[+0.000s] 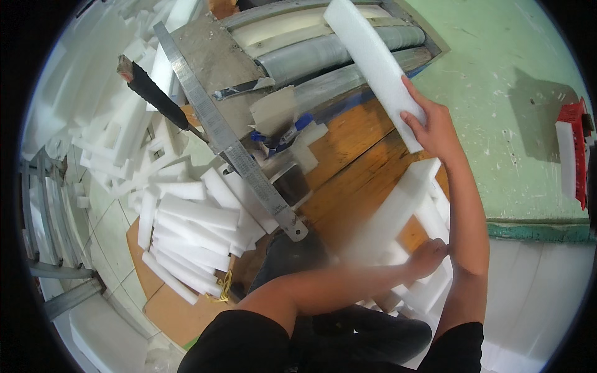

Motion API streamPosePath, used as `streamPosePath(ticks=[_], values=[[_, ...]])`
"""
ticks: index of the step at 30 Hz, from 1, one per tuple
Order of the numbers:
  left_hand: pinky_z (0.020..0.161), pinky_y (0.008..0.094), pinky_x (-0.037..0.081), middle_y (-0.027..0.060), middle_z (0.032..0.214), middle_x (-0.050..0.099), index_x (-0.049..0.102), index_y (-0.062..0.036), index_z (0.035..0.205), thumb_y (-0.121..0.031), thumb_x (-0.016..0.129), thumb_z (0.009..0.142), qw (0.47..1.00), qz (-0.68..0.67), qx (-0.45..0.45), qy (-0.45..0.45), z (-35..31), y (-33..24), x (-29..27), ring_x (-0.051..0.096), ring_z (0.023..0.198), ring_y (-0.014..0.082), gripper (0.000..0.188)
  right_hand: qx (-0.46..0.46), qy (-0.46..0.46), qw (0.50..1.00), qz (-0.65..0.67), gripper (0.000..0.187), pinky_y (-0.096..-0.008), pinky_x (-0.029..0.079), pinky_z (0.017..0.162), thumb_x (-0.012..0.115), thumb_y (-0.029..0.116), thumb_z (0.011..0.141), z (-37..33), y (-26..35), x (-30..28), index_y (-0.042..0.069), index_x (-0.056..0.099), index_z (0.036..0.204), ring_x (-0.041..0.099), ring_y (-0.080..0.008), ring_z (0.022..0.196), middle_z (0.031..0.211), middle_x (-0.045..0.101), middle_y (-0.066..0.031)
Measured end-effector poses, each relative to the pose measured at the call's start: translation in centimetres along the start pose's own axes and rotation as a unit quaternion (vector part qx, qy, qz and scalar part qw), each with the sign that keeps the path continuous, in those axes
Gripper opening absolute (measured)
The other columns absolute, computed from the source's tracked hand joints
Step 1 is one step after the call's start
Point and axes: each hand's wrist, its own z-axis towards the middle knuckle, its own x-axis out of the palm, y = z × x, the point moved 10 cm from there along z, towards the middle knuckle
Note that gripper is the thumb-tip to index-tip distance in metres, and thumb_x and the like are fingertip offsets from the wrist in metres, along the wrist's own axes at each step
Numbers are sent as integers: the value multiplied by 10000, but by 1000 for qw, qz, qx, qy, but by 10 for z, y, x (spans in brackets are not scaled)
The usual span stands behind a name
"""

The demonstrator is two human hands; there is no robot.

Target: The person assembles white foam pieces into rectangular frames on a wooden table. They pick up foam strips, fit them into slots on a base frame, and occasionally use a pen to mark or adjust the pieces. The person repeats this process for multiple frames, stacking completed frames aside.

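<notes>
My right hand [429,124] grips the near end of a long white foam block [373,62], thumb on one side and fingers on the other. The block is raised and slants toward the far rolls. Under my right forearm, my left hand [428,260] is curled beside a pile of white foam pieces [429,286]. Its fingertips are hidden, so what they hold, if anything, cannot be made out. A blurred white foam piece [388,217] lies just beyond the left hand.
A metal ruler [239,158] and a tool with a black-wrapped handle [152,93] stand left of the wooden surface [348,149]. White foam strips [193,230] are heaped at left. Wrapped rolls [323,56] lie far off. A red object [581,155] sits on the green table [491,180].
</notes>
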Motion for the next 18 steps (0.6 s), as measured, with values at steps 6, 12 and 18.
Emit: streamPosePath(ticks=[6,12,18], values=[[851,495,491,242,975,676,642,22,992,-262,559,1013,999,12,28,-11,7,-6,-14,635,969,430,297,-27,-28,999,-3,705,-484,531,933,717,208,926,59,13,9,296,455,1575,672,-482,1039,1126,701,-299],[1004,427,490,184,1249,698,695,-34,1206,-255,693,952,996,-24,-48,71,-2,-51,-28,637,1207,322,336,-70,-88,993,-40,690,-483,519,946,694,255,935,115,6,22,293,450,1579,651,-480,1034,1113,680,-296],[1031,412,486,142,1314,663,592,-37,1323,-274,805,892,944,-297,-131,58,-4,-11,-8,621,1232,291,536,-78,-63,994,-45,722,-518,461,1049,694,364,924,191,24,37,103,463,1556,589,-455,1247,1321,621,-310]])
